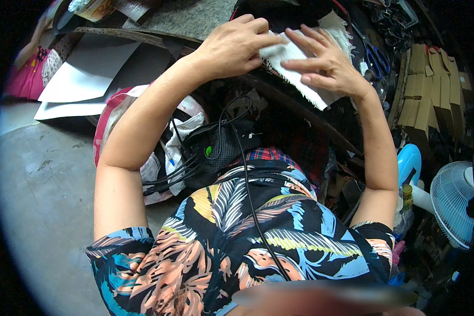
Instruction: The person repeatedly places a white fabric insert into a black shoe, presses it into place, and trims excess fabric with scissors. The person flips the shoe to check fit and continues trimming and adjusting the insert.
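Observation:
A white cloth with frayed edges (276,56) lies over a dark surface at the top right. My right hand (326,63) rests over it with the fingers spread, slightly smeared by motion. At the cloth's left edge is my left hand (237,45), back upward. Its fingers are bent inward and one reaches onto the cloth. Whatever may be under those curled fingers is hidden. A pair of scissors with blue handles (378,59) lies to the right of the cloth.
White sheets (87,68) lie at upper left beside a speckled grey tabletop (184,18). Part of a person in pink clothing (29,73) shows at far left. Black cables (237,131) hang near my lap. Cardboard pieces (424,89) and a blue-and-white fan (453,203) stand right.

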`<state>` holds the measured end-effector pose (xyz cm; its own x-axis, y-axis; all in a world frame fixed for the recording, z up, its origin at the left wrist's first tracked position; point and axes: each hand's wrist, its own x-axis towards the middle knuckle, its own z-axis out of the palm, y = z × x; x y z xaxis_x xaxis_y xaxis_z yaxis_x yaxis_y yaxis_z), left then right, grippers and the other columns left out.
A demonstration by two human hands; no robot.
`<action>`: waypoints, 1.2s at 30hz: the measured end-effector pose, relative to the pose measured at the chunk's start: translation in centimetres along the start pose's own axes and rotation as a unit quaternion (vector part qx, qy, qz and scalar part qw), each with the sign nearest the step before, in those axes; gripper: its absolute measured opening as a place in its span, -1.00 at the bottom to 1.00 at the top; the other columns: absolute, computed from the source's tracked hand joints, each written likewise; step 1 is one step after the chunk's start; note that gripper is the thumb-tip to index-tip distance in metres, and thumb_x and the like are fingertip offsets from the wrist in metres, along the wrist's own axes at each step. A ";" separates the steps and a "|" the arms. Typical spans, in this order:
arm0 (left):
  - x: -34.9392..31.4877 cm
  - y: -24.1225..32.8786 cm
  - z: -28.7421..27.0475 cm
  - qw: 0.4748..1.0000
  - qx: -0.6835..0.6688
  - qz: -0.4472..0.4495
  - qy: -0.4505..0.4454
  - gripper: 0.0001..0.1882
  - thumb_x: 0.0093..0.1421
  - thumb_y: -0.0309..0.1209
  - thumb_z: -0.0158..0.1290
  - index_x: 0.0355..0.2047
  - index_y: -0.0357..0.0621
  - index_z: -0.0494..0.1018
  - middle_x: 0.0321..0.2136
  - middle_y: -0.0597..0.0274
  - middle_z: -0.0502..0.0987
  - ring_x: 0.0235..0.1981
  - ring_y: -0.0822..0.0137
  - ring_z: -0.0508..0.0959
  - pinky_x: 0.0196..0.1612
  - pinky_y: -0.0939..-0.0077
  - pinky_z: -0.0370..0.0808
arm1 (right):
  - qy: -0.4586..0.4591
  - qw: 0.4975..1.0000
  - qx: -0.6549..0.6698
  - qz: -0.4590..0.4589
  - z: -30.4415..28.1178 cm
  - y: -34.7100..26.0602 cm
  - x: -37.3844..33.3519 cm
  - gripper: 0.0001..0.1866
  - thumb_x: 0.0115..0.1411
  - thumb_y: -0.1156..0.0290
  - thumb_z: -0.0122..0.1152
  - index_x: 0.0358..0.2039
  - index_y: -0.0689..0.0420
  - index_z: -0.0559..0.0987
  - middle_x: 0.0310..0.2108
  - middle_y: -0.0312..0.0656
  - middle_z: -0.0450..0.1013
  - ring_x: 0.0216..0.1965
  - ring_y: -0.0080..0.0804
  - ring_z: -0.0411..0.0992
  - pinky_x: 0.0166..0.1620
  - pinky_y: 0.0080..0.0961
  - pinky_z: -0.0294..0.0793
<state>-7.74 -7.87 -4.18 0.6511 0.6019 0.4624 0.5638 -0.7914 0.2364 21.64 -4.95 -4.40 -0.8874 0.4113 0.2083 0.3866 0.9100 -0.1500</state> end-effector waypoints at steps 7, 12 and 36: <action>-0.9 -0.9 -0.7 0.994 -0.095 0.033 0.038 -0.72 -0.01 -0.52 0.29 -0.25 0.05 0.65 -0.24 0.20 0.45 -0.15 0.15 0.52 -0.14 0.31 0.55 | 0.023 0.949 0.274 0.154 -1.4 -0.1 0.6 -0.62 0.30 -0.02 0.15 -0.07 -0.07 0.69 0.21 -0.18 0.45 0.25 -0.15 0.34 0.28 -0.16 0.27; -0.4 -0.9 -0.4 0.981 -0.155 -0.104 0.046 -0.75 0.02 -0.43 0.28 -0.28 -0.15 0.51 -0.13 0.10 0.38 -0.14 0.14 0.52 -0.14 0.30 0.56 | 0.185 0.966 -0.023 0.181 -1.0 -5.0 4.8 -0.53 0.20 -0.12 0.26 -0.28 0.09 0.65 -0.26 -0.23 0.57 -0.14 -0.26 0.52 -0.06 -0.34 0.52; 2.8 0.3 0.9 0.984 0.154 -0.077 0.048 -0.87 0.05 -0.42 0.19 -0.42 -0.19 0.52 -0.37 0.10 0.54 -0.32 0.06 0.64 -0.25 0.22 0.62 | 0.326 0.815 0.389 0.279 3.0 -4.3 4.1 -0.80 0.41 0.34 0.11 -0.22 0.21 0.59 -0.43 -0.44 0.46 -0.36 -0.74 0.32 -0.27 -0.71 0.35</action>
<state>-5.32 -6.32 -3.62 0.5033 0.6879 0.5229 0.7890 -0.6126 0.0465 15.60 -7.37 -5.77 -0.2079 0.9211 0.3292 0.1824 0.3671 -0.9121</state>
